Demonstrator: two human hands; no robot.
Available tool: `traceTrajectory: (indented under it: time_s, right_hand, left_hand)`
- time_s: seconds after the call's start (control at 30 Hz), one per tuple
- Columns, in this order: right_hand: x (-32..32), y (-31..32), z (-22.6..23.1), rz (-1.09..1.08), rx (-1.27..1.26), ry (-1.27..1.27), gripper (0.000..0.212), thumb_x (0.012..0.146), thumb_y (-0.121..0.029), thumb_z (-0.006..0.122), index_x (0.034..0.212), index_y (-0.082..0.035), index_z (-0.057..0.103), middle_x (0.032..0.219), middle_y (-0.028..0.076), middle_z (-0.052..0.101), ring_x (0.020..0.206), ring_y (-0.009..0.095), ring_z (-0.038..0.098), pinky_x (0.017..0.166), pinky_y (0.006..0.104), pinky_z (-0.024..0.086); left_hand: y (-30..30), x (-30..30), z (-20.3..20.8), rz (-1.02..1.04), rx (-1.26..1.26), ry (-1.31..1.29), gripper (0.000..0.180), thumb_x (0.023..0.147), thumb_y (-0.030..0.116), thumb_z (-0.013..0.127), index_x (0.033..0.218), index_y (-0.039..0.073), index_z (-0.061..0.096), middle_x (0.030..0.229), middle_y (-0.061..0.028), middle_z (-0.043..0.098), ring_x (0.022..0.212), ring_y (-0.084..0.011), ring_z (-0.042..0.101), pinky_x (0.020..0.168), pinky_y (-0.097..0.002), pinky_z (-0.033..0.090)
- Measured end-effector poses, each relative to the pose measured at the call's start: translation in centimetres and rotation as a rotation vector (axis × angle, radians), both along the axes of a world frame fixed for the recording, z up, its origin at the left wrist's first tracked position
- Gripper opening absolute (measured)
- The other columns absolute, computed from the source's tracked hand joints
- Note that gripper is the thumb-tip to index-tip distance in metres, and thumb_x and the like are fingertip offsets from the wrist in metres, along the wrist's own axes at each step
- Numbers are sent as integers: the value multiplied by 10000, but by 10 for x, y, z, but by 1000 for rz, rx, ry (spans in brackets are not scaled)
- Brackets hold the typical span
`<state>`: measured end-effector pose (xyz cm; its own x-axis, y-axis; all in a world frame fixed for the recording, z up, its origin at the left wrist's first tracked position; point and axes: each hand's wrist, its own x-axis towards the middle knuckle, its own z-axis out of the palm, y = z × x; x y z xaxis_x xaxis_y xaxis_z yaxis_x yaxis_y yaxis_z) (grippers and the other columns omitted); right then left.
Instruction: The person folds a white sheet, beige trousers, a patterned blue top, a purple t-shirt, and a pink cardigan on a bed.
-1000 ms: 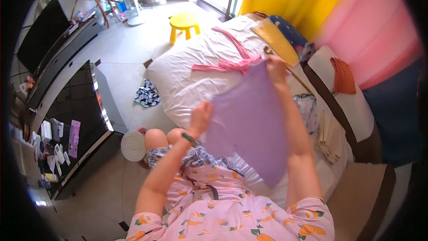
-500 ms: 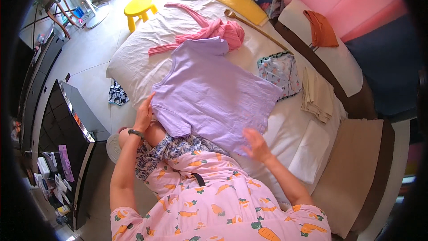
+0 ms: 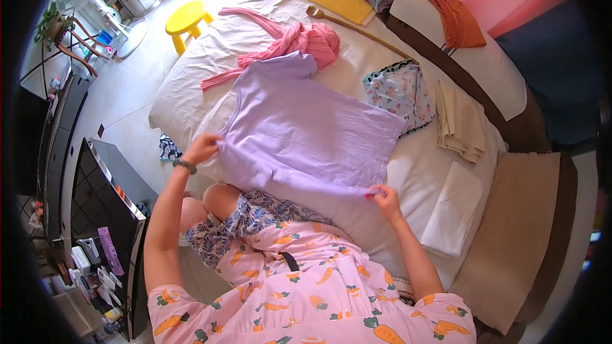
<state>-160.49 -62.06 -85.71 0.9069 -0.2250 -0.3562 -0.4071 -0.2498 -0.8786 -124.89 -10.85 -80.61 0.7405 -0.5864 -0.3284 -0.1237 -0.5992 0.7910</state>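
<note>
A lavender T-shirt lies spread on the bed, its neckline toward the left and its hem toward the right. My left hand pinches the shirt at the near shoulder, beside the neckline. At the near end of the hem, my right hand grips the cloth between thumb and fingers. The near side of the shirt is drawn up between the two hands, and the near sleeve no longer lies flat. Touching the shirt's far sleeve is a bunched pink knitted garment.
Right of the shirt lie a folded floral cloth, folded beige trousers and a white folded cloth. A wooden stick rests farther back on the bed. Beyond its left side stands a yellow stool.
Both hands have closed on the shirt's near edge. That edge has been lifted and folded slightly away from me, taking the near sleeve with it.
</note>
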Motion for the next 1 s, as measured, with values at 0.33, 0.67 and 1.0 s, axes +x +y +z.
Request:
traceTrajectory:
  time_s: [0.33,0.67,1.0]
  right_hand:
    - [26,-9,-12,-417,-92,159,257,933,-279,581,860,-37,629,740,1,615,644,95,552,595,279,452]
    - [-7,-24,6,-387,-353,81,357,911,-275,598,711,19,567,557,49,520,554,105,429,519,321,370]
    - [6,-2,29,-234,-666,243,326,863,-322,627,855,3,604,712,186,602,765,353,626,712,456,463]
  left_hand:
    - [-70,10,-1,276,53,-410,343,926,282,558,744,-7,594,601,-146,570,530,-226,518,528,-360,393]
    - [-53,-61,10,-17,285,-365,273,888,223,610,730,7,551,653,-199,553,601,-366,537,536,-392,407]
    - [-38,-82,22,-71,402,-484,186,801,206,693,833,49,600,774,-147,602,737,-318,577,639,-408,441]
